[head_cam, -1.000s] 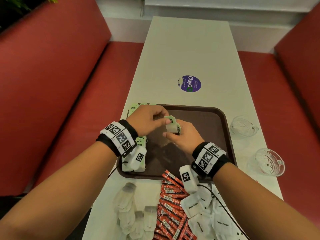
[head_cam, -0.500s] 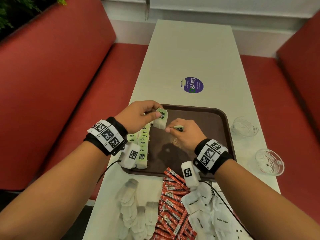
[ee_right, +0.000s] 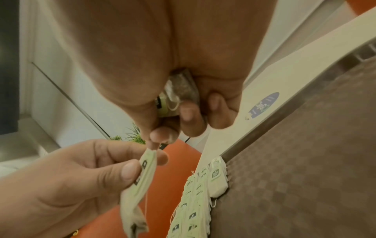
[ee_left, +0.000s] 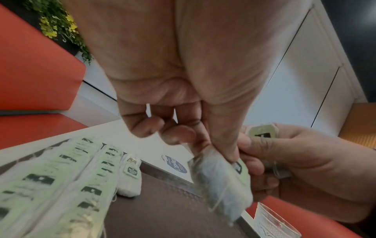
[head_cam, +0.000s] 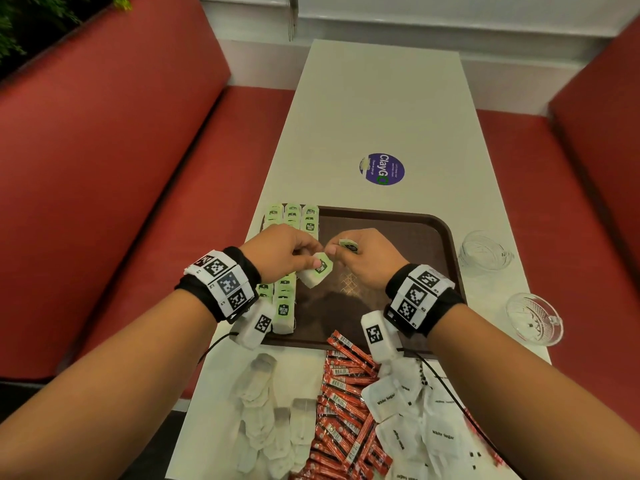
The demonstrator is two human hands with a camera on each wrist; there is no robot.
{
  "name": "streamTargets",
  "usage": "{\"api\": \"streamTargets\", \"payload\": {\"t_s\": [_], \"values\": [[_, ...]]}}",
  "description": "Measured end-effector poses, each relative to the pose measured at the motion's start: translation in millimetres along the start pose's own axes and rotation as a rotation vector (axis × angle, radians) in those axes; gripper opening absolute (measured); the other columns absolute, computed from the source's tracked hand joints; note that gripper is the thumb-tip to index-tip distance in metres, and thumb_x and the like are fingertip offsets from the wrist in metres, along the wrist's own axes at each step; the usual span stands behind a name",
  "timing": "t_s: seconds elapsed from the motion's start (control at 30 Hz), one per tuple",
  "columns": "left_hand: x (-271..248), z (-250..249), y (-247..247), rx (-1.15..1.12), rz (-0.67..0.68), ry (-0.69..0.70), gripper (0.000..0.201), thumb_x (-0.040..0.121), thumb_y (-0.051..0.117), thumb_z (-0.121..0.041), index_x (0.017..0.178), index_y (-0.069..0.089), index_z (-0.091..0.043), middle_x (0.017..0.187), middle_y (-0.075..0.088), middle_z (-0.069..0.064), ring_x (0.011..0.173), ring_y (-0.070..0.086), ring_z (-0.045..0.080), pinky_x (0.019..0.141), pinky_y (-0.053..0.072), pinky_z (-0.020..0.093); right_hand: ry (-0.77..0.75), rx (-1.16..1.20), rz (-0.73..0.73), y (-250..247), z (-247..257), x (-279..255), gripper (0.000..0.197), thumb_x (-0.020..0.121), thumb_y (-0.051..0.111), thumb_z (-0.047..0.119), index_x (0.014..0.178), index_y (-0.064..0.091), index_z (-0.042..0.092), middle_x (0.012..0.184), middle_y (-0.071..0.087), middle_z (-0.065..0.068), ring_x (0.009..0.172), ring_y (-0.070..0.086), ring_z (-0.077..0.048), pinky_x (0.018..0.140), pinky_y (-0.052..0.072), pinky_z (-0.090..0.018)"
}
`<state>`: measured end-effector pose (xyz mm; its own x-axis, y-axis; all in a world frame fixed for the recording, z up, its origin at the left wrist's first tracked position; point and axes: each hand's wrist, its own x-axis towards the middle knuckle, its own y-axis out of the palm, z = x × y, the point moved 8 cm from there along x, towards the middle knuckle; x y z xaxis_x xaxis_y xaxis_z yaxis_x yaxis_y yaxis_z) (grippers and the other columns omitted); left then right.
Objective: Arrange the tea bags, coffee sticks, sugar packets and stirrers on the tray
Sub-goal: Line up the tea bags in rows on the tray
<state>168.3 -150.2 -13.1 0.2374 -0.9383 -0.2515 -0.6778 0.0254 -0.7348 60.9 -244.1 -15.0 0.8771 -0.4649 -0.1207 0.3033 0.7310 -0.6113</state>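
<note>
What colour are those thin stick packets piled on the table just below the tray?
The thin coffee stick packets are red with white barcode labels, clearest in the head view.

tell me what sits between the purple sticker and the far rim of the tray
Nothing: the head view shows bare white table between the purple sticker and the tray rim.

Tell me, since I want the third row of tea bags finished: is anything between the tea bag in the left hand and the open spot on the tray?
Nothing visible blocks it. The left hand holds the tea bag above bare tray, right beside the rows of tea bags. The right hand, gripping another tea bag, is on the other side.
</note>
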Motion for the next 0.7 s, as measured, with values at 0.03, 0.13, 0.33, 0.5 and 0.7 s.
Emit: {"api": "streamTargets", "payload": {"t_s": [0.03,0.13,0.33,0.5,0.7], "values": [[-0.2,0.7,1.4,0.013,0.001,-0.004,0.027,0.091,0.069,-0.035,0.117,0.071,-0.025,0.083,0.070,-0.011,0.086,0.064,0.006,0.084,0.050,0.026,-0.005,-0.026,0.001,0.2,1.2,0.6,0.020,0.100,0.060,0.028,0.096,0.074,0.014,0.071,0.064,0.008,0.070,0.058,-0.010,0.072,0.045,-0.028],[-0.7,1.0,3.0,0.036,-0.024,-0.007,0.023,0.094,0.065,-0.035,0.113,0.073,-0.025,0.096,0.073,-0.005,0.088,0.064,0.009,0.080,0.049,0.027,0.001,-0.082,-0.031,-1.7,1.2,1.0,0.019,0.099,0.060,0.029,0.098,0.076,0.018,0.073,0.066,0.008,0.076,0.063,-0.015,0.076,0.049,-0.030],[-1.6,9.2,-4.5,0.015,-0.200,-0.049,0.015,0.096,0.062,-0.032,0.098,0.073,-0.022,0.081,0.070,-0.004,0.077,0.063,0.013,0.072,0.050,0.030,0.028,-0.122,-0.080,-2.2,-1.0,-0.9,0.020,0.098,0.058,0.033,0.092,0.075,0.024,0.068,0.070,0.006,0.069,0.064,-0.013,0.073,0.053,-0.031],[-3.7,11.8,-8.7,-0.070,-0.284,-0.062,0.018,0.095,0.062,-0.034,0.098,0.073,-0.020,0.078,0.071,-0.007,0.077,0.066,0.011,0.078,0.054,0.033,0.028,-0.091,-0.031,7.3,3.0,-2.5,0.023,0.098,0.058,0.034,0.083,0.074,0.026,0.067,0.070,0.005,0.058,0.057,-0.004,0.067,0.048,-0.028],[-4.9,4.4,-7.8,-0.266,-0.277,0.004,0.009,0.096,0.062,-0.024,0.097,0.068,-0.030,0.078,0.074,-0.003,0.077,0.069,0.011,0.083,0.055,0.034,0.023,-0.121,-0.024,9.8,6.9,-2.8,0.036,0.098,0.058,0.033,0.062,0.062,0.031,0.059,0.064,0.008,0.056,0.054,-0.006,0.064,0.043,-0.028]]}}
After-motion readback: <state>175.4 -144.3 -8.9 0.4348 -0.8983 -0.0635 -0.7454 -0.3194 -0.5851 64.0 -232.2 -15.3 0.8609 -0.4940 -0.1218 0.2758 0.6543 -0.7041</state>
